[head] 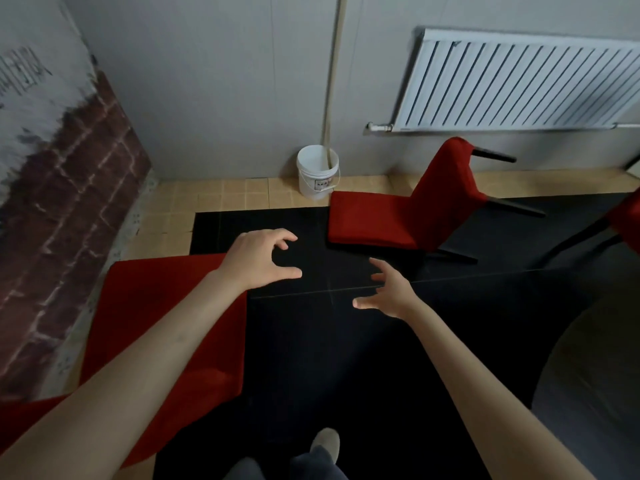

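Both my arms reach forward over a black floor mat (311,341). My left hand (258,258) hangs in the air with fingers spread and loosely curled, holding nothing. My right hand (388,289) is likewise empty, fingers spread and slightly bent, a little lower and to the right. A red chair (408,209) lies tipped over on the mat beyond my right hand, its back flat on the floor and its black legs pointing right. Neither hand touches it.
A red upholstered piece (156,323) lies on the floor under my left arm. A white bucket (317,173) with a pole in it stands by the wall. A white radiator (519,81) hangs on the wall. Another red chair part (627,223) shows at the right edge. My shoe (325,441) stands on the mat.
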Action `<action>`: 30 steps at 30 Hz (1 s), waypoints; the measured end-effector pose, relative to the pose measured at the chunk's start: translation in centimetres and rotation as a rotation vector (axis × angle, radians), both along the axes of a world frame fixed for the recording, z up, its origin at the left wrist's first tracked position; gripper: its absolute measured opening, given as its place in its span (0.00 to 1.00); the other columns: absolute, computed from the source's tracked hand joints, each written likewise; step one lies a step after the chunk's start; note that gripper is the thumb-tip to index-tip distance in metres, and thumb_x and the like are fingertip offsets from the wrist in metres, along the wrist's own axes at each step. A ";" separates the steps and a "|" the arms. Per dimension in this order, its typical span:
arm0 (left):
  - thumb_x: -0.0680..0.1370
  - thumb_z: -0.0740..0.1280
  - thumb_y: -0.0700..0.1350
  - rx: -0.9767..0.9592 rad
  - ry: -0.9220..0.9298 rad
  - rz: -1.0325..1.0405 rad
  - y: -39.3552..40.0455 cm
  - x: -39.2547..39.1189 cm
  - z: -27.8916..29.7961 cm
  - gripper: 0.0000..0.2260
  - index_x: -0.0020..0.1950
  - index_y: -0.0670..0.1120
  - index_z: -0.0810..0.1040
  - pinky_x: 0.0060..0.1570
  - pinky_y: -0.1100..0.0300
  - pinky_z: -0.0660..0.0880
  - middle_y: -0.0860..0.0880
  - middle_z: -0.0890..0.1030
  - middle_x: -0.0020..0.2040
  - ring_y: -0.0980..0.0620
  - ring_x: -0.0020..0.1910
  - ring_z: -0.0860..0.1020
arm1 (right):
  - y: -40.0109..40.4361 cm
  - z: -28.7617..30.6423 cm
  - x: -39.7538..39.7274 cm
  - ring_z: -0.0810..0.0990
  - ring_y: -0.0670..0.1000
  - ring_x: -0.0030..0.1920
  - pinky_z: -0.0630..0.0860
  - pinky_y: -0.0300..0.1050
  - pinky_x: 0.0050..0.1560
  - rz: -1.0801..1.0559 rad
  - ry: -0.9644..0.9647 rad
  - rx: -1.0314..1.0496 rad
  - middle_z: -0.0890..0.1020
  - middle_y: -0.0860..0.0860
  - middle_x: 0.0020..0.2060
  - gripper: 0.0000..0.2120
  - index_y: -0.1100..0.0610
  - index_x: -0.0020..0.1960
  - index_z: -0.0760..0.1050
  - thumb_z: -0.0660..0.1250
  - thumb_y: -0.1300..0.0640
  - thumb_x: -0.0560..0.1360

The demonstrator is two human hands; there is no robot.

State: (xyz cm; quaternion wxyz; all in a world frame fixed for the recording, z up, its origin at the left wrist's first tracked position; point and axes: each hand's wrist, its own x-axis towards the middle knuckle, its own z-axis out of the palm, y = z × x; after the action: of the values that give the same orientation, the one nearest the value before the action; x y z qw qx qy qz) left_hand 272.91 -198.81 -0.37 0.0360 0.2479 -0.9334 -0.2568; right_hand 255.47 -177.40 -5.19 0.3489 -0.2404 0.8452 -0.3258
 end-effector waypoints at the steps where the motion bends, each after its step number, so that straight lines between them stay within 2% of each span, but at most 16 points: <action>1: 0.67 0.75 0.61 0.004 0.003 0.008 -0.1 -1.5 -0.2 0.31 0.68 0.55 0.73 0.62 0.48 0.72 0.54 0.80 0.58 0.54 0.56 0.77 | 0.0 -0.1 -1.7 0.72 0.57 0.67 0.75 0.48 0.59 -0.012 0.004 0.002 0.70 0.56 0.69 0.51 0.49 0.77 0.57 0.82 0.55 0.63; 4: 0.67 0.75 0.61 0.030 -0.014 0.015 -0.4 -5.1 -1.0 0.31 0.67 0.54 0.74 0.62 0.46 0.72 0.53 0.81 0.58 0.52 0.57 0.78 | 0.0 -0.8 -6.0 0.73 0.57 0.66 0.74 0.52 0.63 -0.037 -0.008 0.018 0.71 0.56 0.69 0.50 0.49 0.77 0.57 0.82 0.54 0.63; 10: 0.68 0.75 0.60 0.046 -0.076 0.014 -2.4 -12.5 -2.8 0.30 0.67 0.53 0.74 0.62 0.48 0.72 0.53 0.81 0.58 0.52 0.57 0.78 | -2.0 -2.3 -13.1 0.74 0.57 0.66 0.73 0.53 0.64 -0.049 -0.044 0.038 0.71 0.56 0.69 0.48 0.49 0.77 0.58 0.81 0.53 0.65; 20: 0.68 0.76 0.58 0.094 -0.125 -0.046 -11.0 -29.0 -6.2 0.30 0.67 0.52 0.74 0.60 0.49 0.73 0.52 0.81 0.58 0.50 0.57 0.79 | -8.2 -3.2 -27.2 0.73 0.56 0.66 0.71 0.47 0.59 -0.133 -0.037 0.128 0.71 0.56 0.69 0.46 0.50 0.77 0.58 0.80 0.53 0.66; 26: 0.67 0.76 0.59 0.068 -0.170 -0.118 -15.6 -38.4 -8.4 0.31 0.67 0.52 0.73 0.60 0.49 0.72 0.52 0.80 0.59 0.50 0.57 0.78 | -11.5 -5.2 -34.7 0.72 0.56 0.67 0.70 0.46 0.58 -0.202 -0.074 0.171 0.72 0.55 0.69 0.45 0.50 0.77 0.58 0.79 0.52 0.67; 30: 0.67 0.76 0.61 0.078 -0.221 -0.127 -17.2 -43.8 -10.8 0.33 0.69 0.52 0.72 0.60 0.51 0.71 0.52 0.80 0.59 0.50 0.58 0.78 | -12.4 -6.9 -39.7 0.72 0.56 0.67 0.71 0.49 0.62 -0.247 -0.096 0.197 0.72 0.55 0.68 0.44 0.50 0.77 0.59 0.78 0.50 0.68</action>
State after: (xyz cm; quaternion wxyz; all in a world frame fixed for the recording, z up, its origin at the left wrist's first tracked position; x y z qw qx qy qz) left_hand 229.12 -216.05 -11.15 -0.0929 0.2162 -0.9349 -0.2658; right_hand 215.75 -189.83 -12.07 0.3680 -0.0837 0.8785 -0.2930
